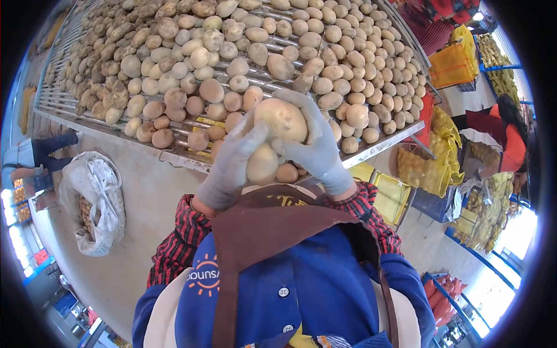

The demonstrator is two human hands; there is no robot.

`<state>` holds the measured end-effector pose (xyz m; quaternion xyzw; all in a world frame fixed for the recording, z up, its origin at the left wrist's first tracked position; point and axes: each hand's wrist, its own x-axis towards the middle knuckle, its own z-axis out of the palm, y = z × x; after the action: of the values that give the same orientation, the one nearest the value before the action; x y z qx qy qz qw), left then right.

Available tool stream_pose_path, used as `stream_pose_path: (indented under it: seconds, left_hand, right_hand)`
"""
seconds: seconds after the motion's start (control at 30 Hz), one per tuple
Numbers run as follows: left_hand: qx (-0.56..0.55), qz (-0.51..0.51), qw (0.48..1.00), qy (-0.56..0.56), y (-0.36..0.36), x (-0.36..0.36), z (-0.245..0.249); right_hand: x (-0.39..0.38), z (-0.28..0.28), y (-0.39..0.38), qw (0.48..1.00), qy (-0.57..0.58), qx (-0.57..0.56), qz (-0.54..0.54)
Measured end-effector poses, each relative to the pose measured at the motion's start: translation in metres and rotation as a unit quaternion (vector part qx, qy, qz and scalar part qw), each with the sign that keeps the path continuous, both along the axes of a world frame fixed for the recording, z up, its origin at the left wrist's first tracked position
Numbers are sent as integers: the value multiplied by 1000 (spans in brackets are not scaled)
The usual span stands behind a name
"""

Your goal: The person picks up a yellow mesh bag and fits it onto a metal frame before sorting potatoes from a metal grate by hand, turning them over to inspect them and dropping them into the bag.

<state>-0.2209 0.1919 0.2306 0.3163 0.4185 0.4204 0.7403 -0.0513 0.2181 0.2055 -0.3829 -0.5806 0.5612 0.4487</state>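
My left hand (235, 158), in a pale grey glove, closes round the left side of a large potato (281, 120). A second potato (262, 164) rests against that hand, just below the first. My right hand (315, 142), gloved alike, wraps the large potato from the right, its fingers over the top edge and its thumb underneath. Both hands are above the near edge of a slatted metal sorting table (194, 163). Many loose potatoes (212, 91) cover the slats in front of them. A small potato (286, 173) shows just below my hands.
A white woven sack (119, 216) with potatoes stands on the floor at left. Yellow mesh bags (444, 136), a blue crate (432, 204) and a yellow-lined frame (390, 200) are at right. Co-workers (505, 136) stand at right and far left (29, 159).
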Motion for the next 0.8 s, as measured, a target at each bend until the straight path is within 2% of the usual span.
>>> stream_pose_path:
  seconds: [0.07,0.13,0.17,0.27,0.37,0.43,0.5,0.53,0.6,0.8]
  left_hand:
    - [8,8,1000,-13,2,2,-7]
    - [17,20,999,-27,1,4,-11]
    - [-3,28,999,-26,0,5,-11]
    - [-16,33,999,-36,2,4,-7]
    - [1,25,999,-44,7,0,-7]
    - [12,22,999,-38,9,-8,-15]
    - [123,-34,985,118,11,-14,-21]
    - [122,-35,985,119,9,-11,-18]
    - [-22,32,999,-11,6,1,-7]
    - [-32,-6,997,-65,11,-1,-8]
  right_hand:
    - [-6,0,0,999,17,-27,-22]
    - [-13,-4,0,990,103,-76,-57]
    - [-12,-6,2,990,104,-78,-56]
    - [-10,-12,13,965,154,-204,-51]
    - [-14,-15,17,962,186,-198,-40]
    - [-15,-9,16,990,101,-96,-37]
    - [-14,-4,13,992,90,-86,-24]
    - [-13,-3,12,994,77,-74,-14]
    - [-13,-8,12,990,99,-97,-21]
    - [-20,-16,10,971,175,-143,-75]
